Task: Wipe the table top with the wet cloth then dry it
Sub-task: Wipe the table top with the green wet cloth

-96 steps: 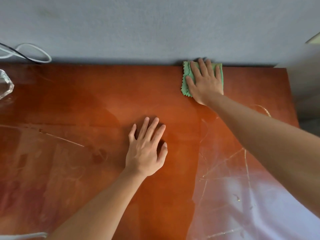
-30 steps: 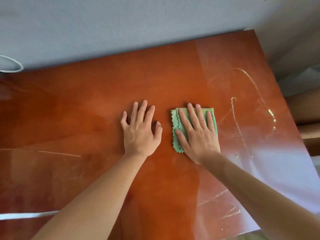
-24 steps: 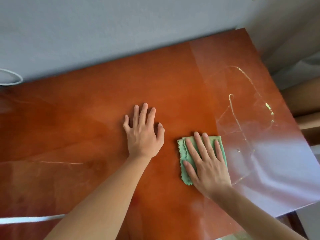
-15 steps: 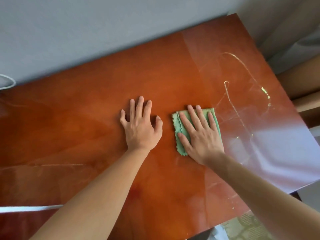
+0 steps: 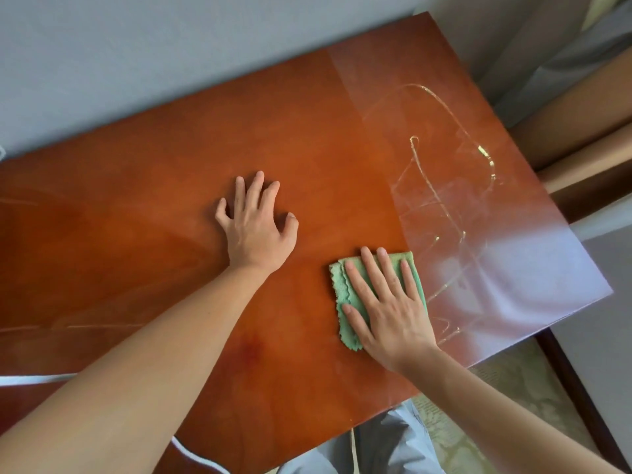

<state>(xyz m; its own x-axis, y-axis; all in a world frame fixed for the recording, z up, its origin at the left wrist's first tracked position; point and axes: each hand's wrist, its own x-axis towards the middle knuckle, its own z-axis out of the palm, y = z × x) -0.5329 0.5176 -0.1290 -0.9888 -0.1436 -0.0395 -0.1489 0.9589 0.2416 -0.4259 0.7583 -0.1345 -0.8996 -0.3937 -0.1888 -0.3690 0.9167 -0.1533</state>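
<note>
Pressing the folded green cloth [image 5: 376, 289] flat under straight fingers, the right hand [image 5: 390, 309] is spreading its weight for wiping near the table top [image 5: 136, 217]'s right front corner, while the left hand [image 5: 256, 224] is bracing open-palmed on bare wood, holding nothing

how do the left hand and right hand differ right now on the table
The left hand rests on the bare table top with its fingers spread and slightly arched; the right hand lies flat, fingers straight, pressing the folded green cloth. The left hand is farther from the person, the right nearer the front edge and the wet streaks. Both are palm down and grip nothing.
</note>
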